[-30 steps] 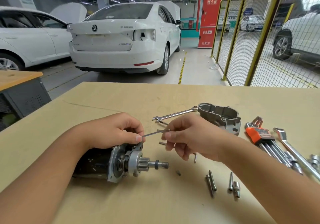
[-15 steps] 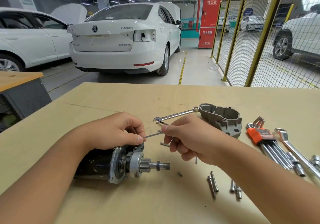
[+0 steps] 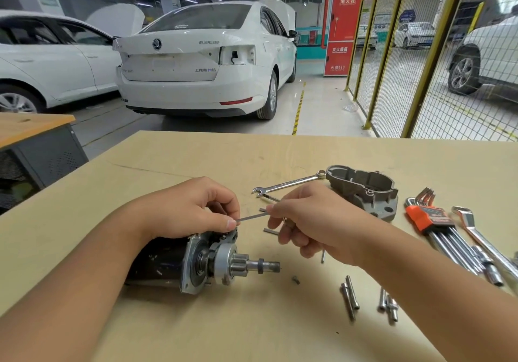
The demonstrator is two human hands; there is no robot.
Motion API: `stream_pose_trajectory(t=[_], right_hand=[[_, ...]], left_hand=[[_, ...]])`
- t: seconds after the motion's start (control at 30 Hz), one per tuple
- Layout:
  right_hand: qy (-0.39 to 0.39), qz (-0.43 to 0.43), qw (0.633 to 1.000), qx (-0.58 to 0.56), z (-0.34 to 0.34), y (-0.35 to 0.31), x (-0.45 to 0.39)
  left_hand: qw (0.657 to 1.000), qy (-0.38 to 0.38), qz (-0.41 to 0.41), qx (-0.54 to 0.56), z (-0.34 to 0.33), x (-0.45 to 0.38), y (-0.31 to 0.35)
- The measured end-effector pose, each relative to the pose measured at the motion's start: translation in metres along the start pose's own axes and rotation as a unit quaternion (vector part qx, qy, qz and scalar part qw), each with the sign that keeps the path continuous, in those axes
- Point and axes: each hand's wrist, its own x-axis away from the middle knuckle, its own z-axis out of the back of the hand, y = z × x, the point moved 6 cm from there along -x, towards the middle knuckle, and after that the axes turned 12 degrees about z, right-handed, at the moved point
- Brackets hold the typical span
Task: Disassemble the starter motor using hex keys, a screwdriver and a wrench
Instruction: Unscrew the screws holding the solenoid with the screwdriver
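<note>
Starter motor [image 3: 196,261] on table [image 3: 224,333] at left, wrench [image 3: 288,184] behind, housing [image 3: 364,189] and hex keys [image 3: 437,227] right

bare table [image 3: 196,331] in front of starter motor [image 3: 196,261], loose bolts [image 3: 349,297], hex keys [image 3: 437,227] crowding right

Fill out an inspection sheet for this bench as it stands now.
Surface: tan table, light scratches, no spills seen.
Job's things: starter motor lying on its side, pinion shaft pointing right; removed housing lying apart; wrench; hex key set in orange holder.
Clutter: loose bolts and small screw in front of the motor.
Hands: left hand steadies the motor's top; right hand holds a thin hex key reaching to the left hand's fingertips.
Cables: nothing seen.
Surroundings: white car, yellow mesh fence.
</note>
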Motion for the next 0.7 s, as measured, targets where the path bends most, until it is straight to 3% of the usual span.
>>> stream_pose_trajectory(t=[0.27, 0.7], right_hand=[[0.023, -0.036, 0.988, 0.145, 0.006, 0.009, -0.002], [0.015, -0.073, 0.992, 0.101, 0.003, 0.014, -0.001]], left_hand=[[1.0, 0.012, 0.006, -0.007, 0.0, 0.0, 0.001], [1.0, 0.008, -0.001, -0.003, -0.001, 0.002, 0.005]])
